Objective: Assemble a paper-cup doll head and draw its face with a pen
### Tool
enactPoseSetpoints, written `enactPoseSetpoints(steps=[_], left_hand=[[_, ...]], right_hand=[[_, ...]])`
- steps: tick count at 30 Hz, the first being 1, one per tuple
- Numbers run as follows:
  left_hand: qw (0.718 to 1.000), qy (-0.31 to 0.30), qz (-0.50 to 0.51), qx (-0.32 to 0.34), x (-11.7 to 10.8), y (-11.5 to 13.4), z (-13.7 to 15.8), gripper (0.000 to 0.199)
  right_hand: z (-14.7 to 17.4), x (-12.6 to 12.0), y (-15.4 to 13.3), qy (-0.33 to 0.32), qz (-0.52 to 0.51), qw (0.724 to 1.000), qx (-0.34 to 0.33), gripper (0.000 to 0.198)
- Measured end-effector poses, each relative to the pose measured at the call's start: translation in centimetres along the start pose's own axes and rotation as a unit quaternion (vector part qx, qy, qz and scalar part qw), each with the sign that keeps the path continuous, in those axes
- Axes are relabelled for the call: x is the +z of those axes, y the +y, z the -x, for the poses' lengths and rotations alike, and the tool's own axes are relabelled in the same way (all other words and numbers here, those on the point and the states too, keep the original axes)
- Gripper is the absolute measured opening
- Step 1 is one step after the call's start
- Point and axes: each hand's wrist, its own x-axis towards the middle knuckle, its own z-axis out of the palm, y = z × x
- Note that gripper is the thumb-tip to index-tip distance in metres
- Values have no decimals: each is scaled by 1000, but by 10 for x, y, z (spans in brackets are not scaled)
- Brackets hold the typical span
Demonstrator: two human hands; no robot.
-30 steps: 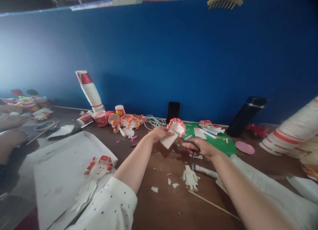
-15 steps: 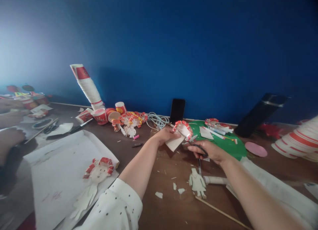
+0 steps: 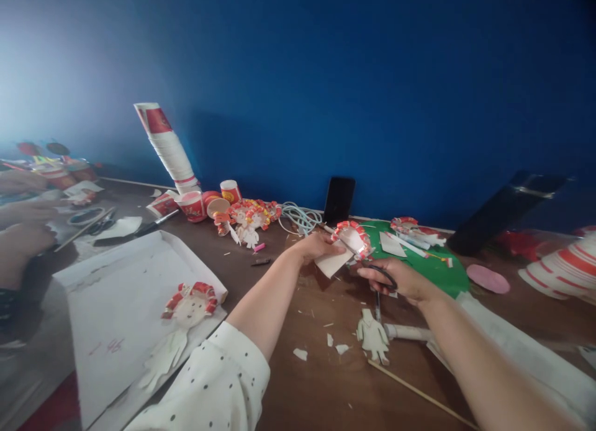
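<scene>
The left hand (image 3: 316, 247) pinches a piece of white card (image 3: 333, 265) above the brown table (image 3: 302, 397), with a red-and-white paper-cup cutout (image 3: 357, 237) right against the card's far edge, while the right hand (image 3: 404, 281) is curled round the black handles of the scissors (image 3: 387, 274), which are directed toward the card. A doll-shaped paper cutout (image 3: 373, 335) lies below the right hand, just beside a wooden stick (image 3: 419, 392), and a black smartphone (image 3: 339, 199) leans against the blue partition (image 3: 372, 77) beyond both hands
</scene>
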Motion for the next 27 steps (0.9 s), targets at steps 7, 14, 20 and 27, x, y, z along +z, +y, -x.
enactPoseSetpoints(steps=[7,14,20,27], left_hand=[[1000,0,2,-5,-2,4,3,31],[1000,-8,19,-7,-4,-3,-2,34],[1000,-6,3,-13,-3,-6,-6,35],[1000,-6,-18,-13,-5,-4,-7,33]], right_hand=[[-2,1,2,11,-8,1000,22,47],[-4,4,3,3,4,1000,-7,44],[-3,5,1,13,24,1000,-11,43],[-2,5,0,22,31,999,9,46]])
